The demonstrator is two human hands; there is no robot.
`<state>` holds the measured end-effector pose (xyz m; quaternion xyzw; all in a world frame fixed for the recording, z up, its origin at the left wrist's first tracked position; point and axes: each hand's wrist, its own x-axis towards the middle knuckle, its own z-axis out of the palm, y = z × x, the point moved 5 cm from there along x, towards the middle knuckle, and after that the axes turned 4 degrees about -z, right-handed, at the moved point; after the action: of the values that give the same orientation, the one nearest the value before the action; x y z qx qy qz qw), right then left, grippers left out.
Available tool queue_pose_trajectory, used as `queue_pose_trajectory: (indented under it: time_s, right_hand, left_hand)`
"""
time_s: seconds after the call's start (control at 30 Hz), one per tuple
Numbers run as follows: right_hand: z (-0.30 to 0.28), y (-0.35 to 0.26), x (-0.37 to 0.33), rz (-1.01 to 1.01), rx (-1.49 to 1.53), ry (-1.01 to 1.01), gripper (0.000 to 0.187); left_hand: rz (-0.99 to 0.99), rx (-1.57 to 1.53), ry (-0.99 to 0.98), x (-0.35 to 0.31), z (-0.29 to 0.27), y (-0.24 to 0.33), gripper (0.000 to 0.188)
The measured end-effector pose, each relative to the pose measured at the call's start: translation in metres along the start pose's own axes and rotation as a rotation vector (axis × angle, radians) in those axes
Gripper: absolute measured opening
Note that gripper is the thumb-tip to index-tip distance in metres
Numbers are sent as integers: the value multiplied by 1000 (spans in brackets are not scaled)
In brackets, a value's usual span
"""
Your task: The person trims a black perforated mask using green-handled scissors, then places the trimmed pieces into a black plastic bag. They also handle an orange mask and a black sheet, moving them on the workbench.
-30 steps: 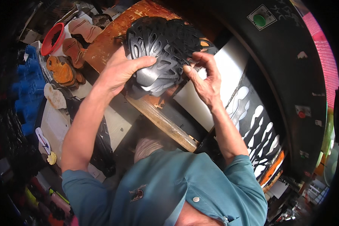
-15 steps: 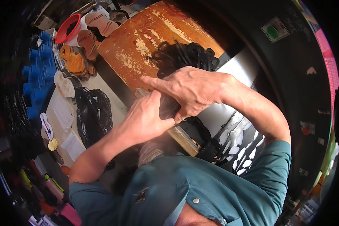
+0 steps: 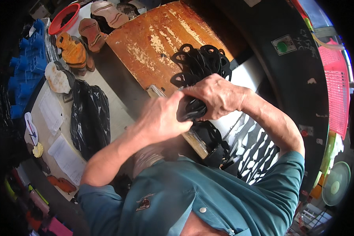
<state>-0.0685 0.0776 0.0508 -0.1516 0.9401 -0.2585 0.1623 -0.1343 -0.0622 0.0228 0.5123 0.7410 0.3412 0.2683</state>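
Note:
Both hands meet over the near edge of a worn orange-brown board. My right hand (image 3: 220, 97) curls its fingers round some black looped pieces (image 3: 195, 109), thin and ring-shaped like cut rubber or fabric. From the left, my left hand (image 3: 159, 118) closes on the same pieces, thumb and forefinger curved round their side; its fingertips are partly hidden. Just beyond the right hand, a heap of black loops (image 3: 208, 63) lies on the board (image 3: 141, 47). A wooden bar (image 3: 196, 144) with a clear wrapping passes beneath the hands.
To the left are a black plastic bag (image 3: 89, 114), papers (image 3: 67, 157), sole-shaped pieces (image 3: 72, 50), a red basin (image 3: 63, 19) and blue plastic racks (image 3: 27, 67). A dark machine panel with a green button (image 3: 282, 47) stands right, near a pink basket (image 3: 337, 90) and a fan (image 3: 336, 183).
The right hand has turned and its pointing forefinger has curled in. Black loops now show between the hands, and the heap beyond is more exposed. The view has shifted slightly.

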Motion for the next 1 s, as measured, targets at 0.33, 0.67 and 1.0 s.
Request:
queue_pose_trajectory:
  time_s: [0.33, 0.67, 1.0]
  right_hand:
    - [-88, -64, -59, 85, 356, 739, 69]
    - [-46, -79, -60, 155, 819, 1080, 68]
    - [-34, -91, -50, 7, 718, 748, 121]
  left_hand:
    - [552, -295, 173, 12, -165, 82, 117]
    - [412, -949, 111, -32, -91, 39, 117]
    - [122, -965, 267, -45, -92, 40, 53]
